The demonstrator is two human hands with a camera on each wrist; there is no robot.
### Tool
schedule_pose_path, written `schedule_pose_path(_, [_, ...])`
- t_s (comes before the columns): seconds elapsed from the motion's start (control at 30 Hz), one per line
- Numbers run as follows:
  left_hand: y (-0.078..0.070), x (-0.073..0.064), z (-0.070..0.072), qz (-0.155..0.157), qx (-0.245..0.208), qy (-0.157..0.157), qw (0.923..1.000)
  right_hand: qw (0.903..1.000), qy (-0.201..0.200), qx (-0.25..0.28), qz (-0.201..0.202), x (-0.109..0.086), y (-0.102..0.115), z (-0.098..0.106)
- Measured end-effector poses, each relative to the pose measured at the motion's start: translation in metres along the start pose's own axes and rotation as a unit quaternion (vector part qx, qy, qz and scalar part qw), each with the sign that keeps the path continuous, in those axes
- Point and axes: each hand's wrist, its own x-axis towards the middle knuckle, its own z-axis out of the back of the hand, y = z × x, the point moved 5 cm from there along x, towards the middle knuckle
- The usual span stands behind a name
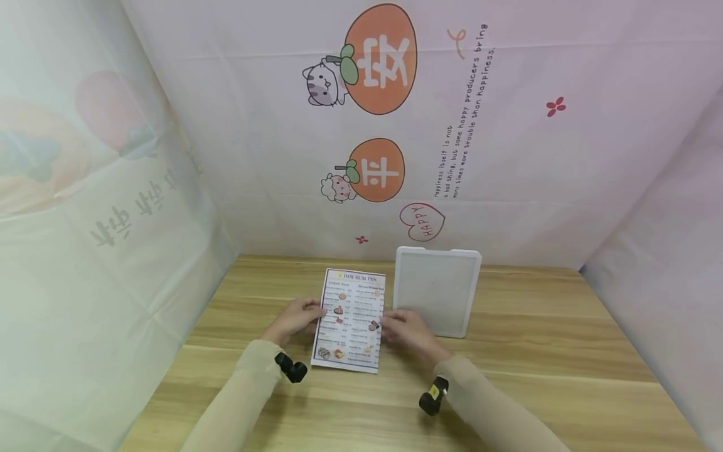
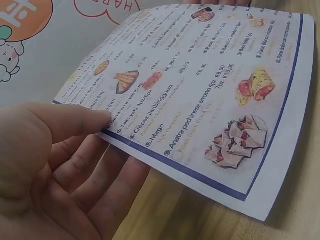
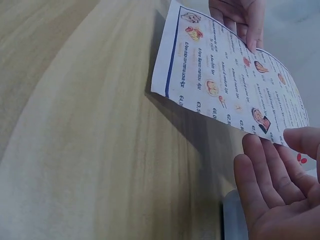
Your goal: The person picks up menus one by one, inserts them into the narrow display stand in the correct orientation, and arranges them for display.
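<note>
A printed paper menu (image 1: 351, 323) headed "DIM SUM INN" is held up between both hands, over the wooden table. My left hand (image 1: 295, 319) pinches its left edge, the thumb on the printed face and the other fingers beneath, as the left wrist view shows. On the opposite edge my right hand (image 1: 411, 333) grips the sheet between thumb and fingers. In the right wrist view the menu (image 3: 220, 75) bows slightly and casts a shadow on the wood. Just behind the right hand lies a white-framed flat panel (image 1: 436, 292), its lower left part hidden by that hand.
The wooden table (image 1: 542, 351) ends at a pale printed cloth backdrop (image 1: 508, 157) with cartoon fruit and lettering. Cloth walls (image 1: 73, 282) close in the left and right sides. Small black cameras sit on both wrists.
</note>
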Motion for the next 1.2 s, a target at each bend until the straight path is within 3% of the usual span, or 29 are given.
schedule_pose_path(0.37, [-0.011, -0.001, 0.0, -0.023, -0.015, 0.008, 0.9996, 0.9977, -0.033, -0.04, 0.045, 0.004, 0.016, 0.006])
schedule_pose_path(0.53, [-0.017, -0.004, 0.003, -0.033, -0.011, -0.017, 0.9992, 0.9962, -0.037, -0.043, 0.066, 0.003, 0.027, 0.009])
schedule_pose_path(0.8, [-0.029, -0.003, 0.005, -0.076, -0.07, -0.015, 0.9945, 0.9883, -0.053, -0.083, 0.116, 0.002, 0.048, 0.018])
schedule_pose_path(1.2, [-0.056, -0.003, 0.004, -0.125, -0.071, -0.023, 0.9894, 0.9757, -0.063, -0.133, 0.162, -0.005, 0.078, 0.035])
